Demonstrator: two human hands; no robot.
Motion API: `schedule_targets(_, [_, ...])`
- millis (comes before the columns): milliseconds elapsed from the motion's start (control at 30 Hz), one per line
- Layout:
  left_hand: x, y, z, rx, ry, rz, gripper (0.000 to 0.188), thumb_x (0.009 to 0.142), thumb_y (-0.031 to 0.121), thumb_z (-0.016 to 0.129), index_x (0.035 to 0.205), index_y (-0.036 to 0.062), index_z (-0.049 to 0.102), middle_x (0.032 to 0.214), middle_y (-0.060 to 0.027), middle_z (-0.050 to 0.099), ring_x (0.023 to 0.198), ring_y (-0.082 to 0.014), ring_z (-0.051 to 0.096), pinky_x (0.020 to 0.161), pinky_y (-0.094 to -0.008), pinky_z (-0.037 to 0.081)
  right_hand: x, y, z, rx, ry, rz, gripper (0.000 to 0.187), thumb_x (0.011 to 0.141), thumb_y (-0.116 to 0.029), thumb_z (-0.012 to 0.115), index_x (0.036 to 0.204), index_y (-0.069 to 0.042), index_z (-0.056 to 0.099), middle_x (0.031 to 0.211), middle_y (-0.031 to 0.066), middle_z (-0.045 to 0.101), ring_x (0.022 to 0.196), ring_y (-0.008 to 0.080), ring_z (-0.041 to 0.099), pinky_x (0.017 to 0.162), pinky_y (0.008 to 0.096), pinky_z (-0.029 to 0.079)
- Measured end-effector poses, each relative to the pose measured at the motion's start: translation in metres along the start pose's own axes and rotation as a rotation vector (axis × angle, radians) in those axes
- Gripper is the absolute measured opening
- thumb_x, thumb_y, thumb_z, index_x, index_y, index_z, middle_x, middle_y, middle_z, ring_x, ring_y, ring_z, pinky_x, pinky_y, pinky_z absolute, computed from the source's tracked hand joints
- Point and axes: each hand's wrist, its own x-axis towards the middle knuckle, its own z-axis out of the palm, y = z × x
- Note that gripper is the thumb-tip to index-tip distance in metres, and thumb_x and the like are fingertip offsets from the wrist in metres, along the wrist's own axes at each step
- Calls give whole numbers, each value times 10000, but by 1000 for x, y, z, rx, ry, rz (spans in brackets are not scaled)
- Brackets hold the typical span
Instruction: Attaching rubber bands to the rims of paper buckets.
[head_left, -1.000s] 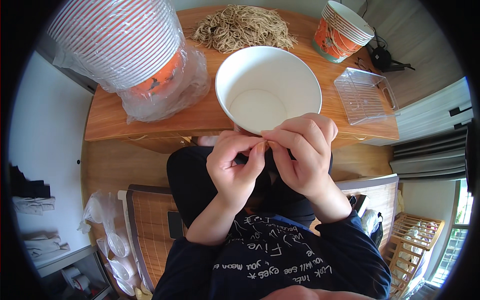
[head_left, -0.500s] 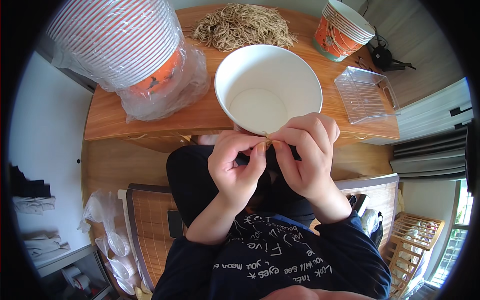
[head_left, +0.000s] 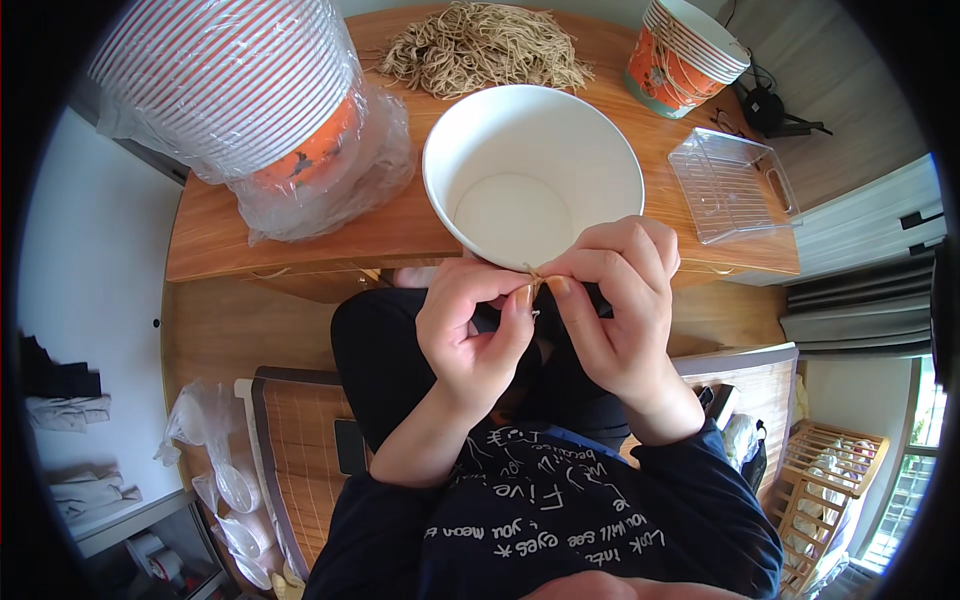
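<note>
Thin tan cord [head_left: 535, 273] sits right in the grip, pinched between the 2 hands at the near rim of a white-lined tub [head_left: 530, 130]. Compared with 1 s ago, when the fingertips nearly met and hid almost all of it, more of the cord now shows: a short looped bit stands up just beyond the fingertips, and a small pale end, probably of the same cord, pokes out below them. The thumbs have drawn slightly apart, so a narrow gap has appeared where the strand crosses from hand to hand.

The left hand [head_left: 465, 325] clasps its part of the cord between thumb and forefinger; the right hand [head_left: 625, 300] nips the other part likewise. Neither has let go. That spread suggests that the cord is being worked or tightened at this 1 spot, though whether a knot has formed is too small to tell, as is whether the fingers touch the rim.

Straight ahead of the grip, past the tub, lies a heap of matching cord [head_left: 487, 50]. Ahead and left rises a tall stack of tubs in clear plastic [head_left: 235, 95]; ahead and right stand nested orange tubs [head_left: 690, 60], with strands hanging on their sides. Nearer, to the right, is a clear tray [head_left: 733, 190].
</note>
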Motion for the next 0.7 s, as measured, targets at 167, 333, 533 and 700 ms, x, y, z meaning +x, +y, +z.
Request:
schedule_targets(167, [0,-7,-4,-48,-100,67,79,981,51,622,994,-26,607,921,-44,593,674,-19,466,600,-162,362,0,-1,2,-8,23,-6,183,770,-118,763,937,-163,704,961,-12,606,959,222,513,853,368,313])
schedule_targets(333, [-1,0,-1,-112,-7,-107,85,837,-27,710,911,-3,675,865,-61,674,719,-140,565,641,-244,459,-1,0,2,-2,7,-9,193,762,-109,762,938,-164,704,961,-13,605,959,219,514,853,367,312])
schedule_targets(533, [3,-1,-1,-61,-6,-9,102,818,-32,722,905,1,681,857,-61,681,732,-155,582,654,-254,469,-1,0,-2,-1,-16,-30,224,746,-95,755,956,-166,718,963,-17,605,954,210,521,853,365,310])
schedule_targets(700, [5,-1,-3,24,13,29,132,773,-36,745,885,16,698,837,-55,700,753,-191,604,696,-290,484,-2,-5,-3,-13,-15,-53,271,720,-106,769,980,-170,731,973,-25,608,957,201,533,849,361,312])
